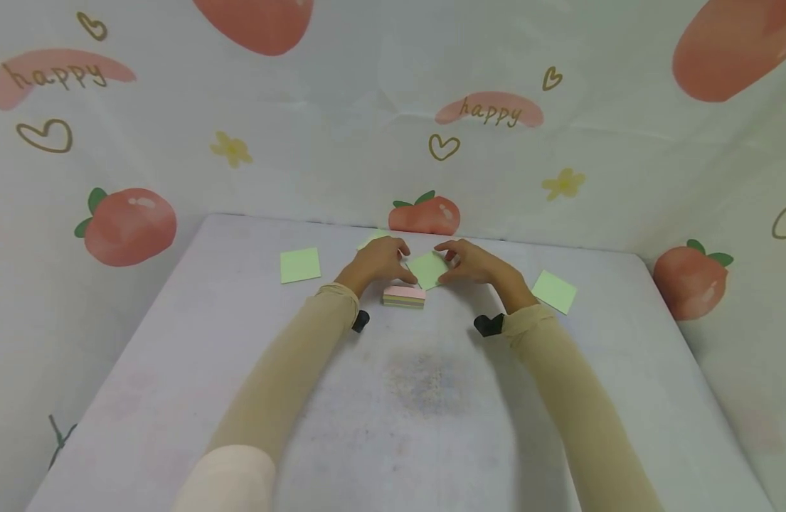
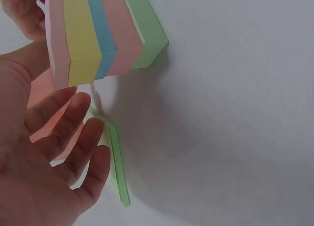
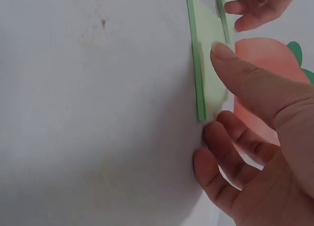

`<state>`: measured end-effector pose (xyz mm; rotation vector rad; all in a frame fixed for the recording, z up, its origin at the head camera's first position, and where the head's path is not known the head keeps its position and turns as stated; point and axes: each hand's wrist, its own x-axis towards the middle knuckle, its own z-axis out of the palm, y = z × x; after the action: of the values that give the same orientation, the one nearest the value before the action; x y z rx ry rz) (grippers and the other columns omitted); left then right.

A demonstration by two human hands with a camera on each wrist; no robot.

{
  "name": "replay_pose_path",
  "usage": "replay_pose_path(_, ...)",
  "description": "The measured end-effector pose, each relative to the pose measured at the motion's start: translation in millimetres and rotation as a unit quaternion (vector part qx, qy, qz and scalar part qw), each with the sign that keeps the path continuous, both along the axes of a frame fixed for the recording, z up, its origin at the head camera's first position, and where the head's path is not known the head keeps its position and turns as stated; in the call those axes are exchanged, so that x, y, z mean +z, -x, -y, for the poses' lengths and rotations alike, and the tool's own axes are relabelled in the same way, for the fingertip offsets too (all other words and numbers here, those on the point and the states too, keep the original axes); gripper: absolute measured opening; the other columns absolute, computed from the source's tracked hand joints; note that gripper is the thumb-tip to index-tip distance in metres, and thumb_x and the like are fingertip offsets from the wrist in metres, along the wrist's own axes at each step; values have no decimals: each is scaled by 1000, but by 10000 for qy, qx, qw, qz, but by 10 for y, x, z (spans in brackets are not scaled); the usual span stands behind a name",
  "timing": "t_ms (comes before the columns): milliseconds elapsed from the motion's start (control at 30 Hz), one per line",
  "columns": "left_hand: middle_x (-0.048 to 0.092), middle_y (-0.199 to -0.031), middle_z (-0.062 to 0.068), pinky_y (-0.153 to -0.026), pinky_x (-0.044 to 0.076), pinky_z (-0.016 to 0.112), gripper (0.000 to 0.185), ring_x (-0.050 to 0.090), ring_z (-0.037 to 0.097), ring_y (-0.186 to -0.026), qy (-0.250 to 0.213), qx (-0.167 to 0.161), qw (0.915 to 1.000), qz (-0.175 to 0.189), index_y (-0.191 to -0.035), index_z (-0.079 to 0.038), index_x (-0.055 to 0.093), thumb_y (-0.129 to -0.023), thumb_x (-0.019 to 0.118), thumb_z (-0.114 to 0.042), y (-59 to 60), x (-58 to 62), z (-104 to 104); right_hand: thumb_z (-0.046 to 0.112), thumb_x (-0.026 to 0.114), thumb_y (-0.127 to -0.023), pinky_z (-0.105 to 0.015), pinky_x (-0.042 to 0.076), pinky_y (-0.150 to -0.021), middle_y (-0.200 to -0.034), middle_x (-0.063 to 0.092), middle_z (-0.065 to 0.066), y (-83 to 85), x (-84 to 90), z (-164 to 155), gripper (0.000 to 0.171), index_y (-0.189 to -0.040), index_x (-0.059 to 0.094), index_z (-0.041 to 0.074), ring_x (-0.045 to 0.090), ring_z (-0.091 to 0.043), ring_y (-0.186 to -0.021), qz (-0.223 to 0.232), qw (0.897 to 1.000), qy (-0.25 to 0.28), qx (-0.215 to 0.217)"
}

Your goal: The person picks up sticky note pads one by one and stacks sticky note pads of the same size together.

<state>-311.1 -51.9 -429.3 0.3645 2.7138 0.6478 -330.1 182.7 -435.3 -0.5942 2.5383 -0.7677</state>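
Note:
A light green sticky-note pad lies on the table between both hands. From its left, my left hand reaches over with loosely bent fingers, nothing held in them. My right hand is at the pad's right side; in the right wrist view its thumb overlaps the pad's face and its fingertips are close to one end. Just in front of the left hand stands a block of stacked sticky notes in pink, yellow, blue and green layers, hiding part of the left thumb. Another green pad is partly hidden behind the left hand.
A green pad lies farther left on the white table, and one more green pad lies by the right wrist. Behind the table hangs a white cloth printed with fruit, hearts and flowers.

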Motion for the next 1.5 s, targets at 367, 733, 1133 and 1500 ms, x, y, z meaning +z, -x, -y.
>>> replay_pose_path(367, 68, -133, 4, -106, 49, 39, 63, 61, 22, -122, 4, -136, 9999, 105, -132, -9, 66, -80, 87, -38, -8, -35, -62, 23, 81, -86, -47, 48, -101, -124, 61, -27, 20, -11, 111, 75, -150, 46, 3, 58, -34, -113, -111, 9984, -540, 83)
replay_pose_path(733, 69, -127, 7, -106, 50, 36, 64, 62, 21, -117, -128, -176, 9996, 163, -134, -4, 65, -80, 87, -33, 14, -46, -43, 27, 80, -87, -42, 47, -99, -128, 62, -23, -28, -17, 172, 81, -152, 41, 0, 56, -28, -109, 279, 9963, -580, -571)
replay_pose_path(1133, 68, -118, 6, -103, 50, 36, 63, 60, 19, -108, -404, -98, 9988, 261, -136, -4, 64, -82, 86, -28, 8, -28, -5, 25, 82, -85, -48, 45, -108, -137, 58, -23, -85, -56, 153, 72, -144, 48, 2, 55, -34, -123, 375, 9936, 18, -1069)
replay_pose_path(1500, 60, -104, 4, -86, 44, 29, 62, 53, 16, -96, -97, -415, 9991, 24, -133, -4, 63, -82, 85, -32, 18, -36, -8, 28, 65, -99, -33, 50, -84, -125, 64, -20, -130, -91, 139, 52, -143, 50, 7, 60, -27, -104, 121, 9847, 845, -1522)
